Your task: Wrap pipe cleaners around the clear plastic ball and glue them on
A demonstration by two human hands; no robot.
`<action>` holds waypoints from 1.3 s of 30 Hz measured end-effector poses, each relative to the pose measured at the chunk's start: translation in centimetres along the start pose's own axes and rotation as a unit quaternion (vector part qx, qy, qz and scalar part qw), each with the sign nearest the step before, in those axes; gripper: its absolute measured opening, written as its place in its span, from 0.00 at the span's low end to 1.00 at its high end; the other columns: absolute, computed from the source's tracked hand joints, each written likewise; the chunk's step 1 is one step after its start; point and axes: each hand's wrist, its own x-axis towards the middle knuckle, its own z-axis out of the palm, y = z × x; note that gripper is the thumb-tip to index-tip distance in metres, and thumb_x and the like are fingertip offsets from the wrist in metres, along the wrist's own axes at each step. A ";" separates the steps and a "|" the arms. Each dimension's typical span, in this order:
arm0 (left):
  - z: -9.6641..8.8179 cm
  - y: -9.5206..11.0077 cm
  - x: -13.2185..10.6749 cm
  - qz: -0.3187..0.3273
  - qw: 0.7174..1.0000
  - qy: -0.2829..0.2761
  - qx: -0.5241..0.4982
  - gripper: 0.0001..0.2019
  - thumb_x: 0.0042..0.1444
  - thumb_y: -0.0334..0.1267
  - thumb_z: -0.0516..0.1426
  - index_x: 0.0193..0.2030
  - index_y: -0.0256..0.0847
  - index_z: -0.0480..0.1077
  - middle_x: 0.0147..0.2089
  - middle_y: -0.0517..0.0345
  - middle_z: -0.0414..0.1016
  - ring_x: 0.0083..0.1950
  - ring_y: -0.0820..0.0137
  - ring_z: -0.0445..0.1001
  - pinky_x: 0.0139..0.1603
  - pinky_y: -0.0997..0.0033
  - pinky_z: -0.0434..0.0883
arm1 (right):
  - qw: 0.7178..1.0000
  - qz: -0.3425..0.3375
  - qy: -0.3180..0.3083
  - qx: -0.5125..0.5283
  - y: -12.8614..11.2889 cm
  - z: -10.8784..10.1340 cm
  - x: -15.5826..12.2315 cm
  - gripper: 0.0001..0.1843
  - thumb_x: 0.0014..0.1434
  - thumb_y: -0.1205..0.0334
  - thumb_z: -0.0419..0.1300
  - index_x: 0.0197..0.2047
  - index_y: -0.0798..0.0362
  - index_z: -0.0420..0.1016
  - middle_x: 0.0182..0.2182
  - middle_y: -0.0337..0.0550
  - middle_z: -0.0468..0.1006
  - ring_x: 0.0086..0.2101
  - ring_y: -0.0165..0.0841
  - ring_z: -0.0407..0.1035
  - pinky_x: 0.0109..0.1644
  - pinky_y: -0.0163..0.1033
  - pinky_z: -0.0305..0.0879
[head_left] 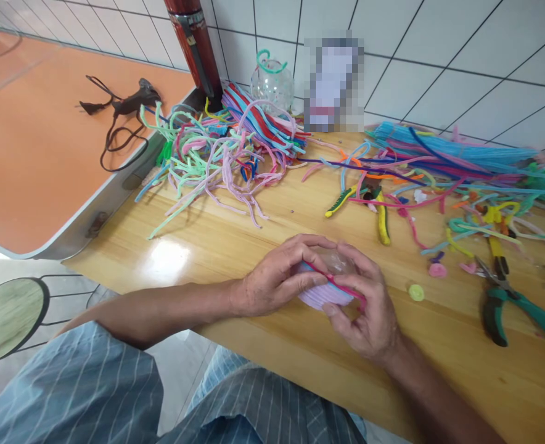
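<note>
Both hands meet over the near part of the wooden table [263, 240]. My left hand [279, 277] is closed round a small clear ball [335, 262] whose lower half is wrapped in lilac pipe cleaner [321, 297]. My right hand [369, 305] grips the same ball from the right, its fingers pinching a pink-red pipe cleaner [335, 282] that runs across the wrapping. The ball is mostly hidden by my fingers.
Heaps of coloured pipe cleaners [226, 151] cover the table's far side. Green-handled pliers [517, 305] lie at right, small coiled discs [415, 292] near them. A clear ball [272, 83] and red cylinder [193, 46] stand by the tiled wall. A glue gun [131, 105] lies on the orange table; a stool [8, 317] stands lower left.
</note>
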 end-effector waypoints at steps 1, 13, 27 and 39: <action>0.0 0.0 0.0 -0.001 1.000 0.003 0.003 0.06 0.72 0.40 0.61 0.48 0.40 0.75 0.65 0.40 0.79 0.69 0.59 0.78 0.68 0.55 0.75 | 1.000 -0.001 -0.001 -0.001 0.0 0.0 0.0 0.24 0.63 0.63 0.66 0.62 0.47 0.71 0.71 0.55 0.69 0.70 0.51 0.67 0.69 0.62 0.74; -0.3 0.6 0.0 0.013 0.999 -0.021 0.046 0.06 0.74 0.38 0.58 0.51 0.42 0.76 0.69 0.41 0.76 0.71 0.60 0.76 0.70 0.53 0.75 | 1.000 -0.001 -0.002 -0.007 0.0 -0.1 -0.1 0.24 0.63 0.63 0.66 0.61 0.46 0.69 0.70 0.55 0.70 0.69 0.52 0.68 0.67 0.64 0.75; -0.6 0.4 0.1 0.010 0.999 -0.035 0.034 0.08 0.75 0.40 0.57 0.52 0.43 0.76 0.71 0.42 0.75 0.71 0.60 0.76 0.71 0.52 0.74 | 1.000 -0.006 -0.004 -0.010 0.1 -0.1 -0.1 0.26 0.62 0.62 0.68 0.62 0.46 0.70 0.70 0.56 0.70 0.68 0.54 0.69 0.65 0.65 0.77; 0.1 0.5 0.9 -0.103 0.993 0.038 -0.047 0.09 0.66 0.43 0.67 0.39 0.40 0.77 0.59 0.43 0.82 0.63 0.59 0.80 0.65 0.55 0.74 | 0.999 -0.010 -0.023 -0.029 0.1 -0.6 0.2 0.25 0.68 0.56 0.65 0.65 0.48 0.70 0.70 0.59 0.70 0.69 0.54 0.68 0.66 0.65 0.75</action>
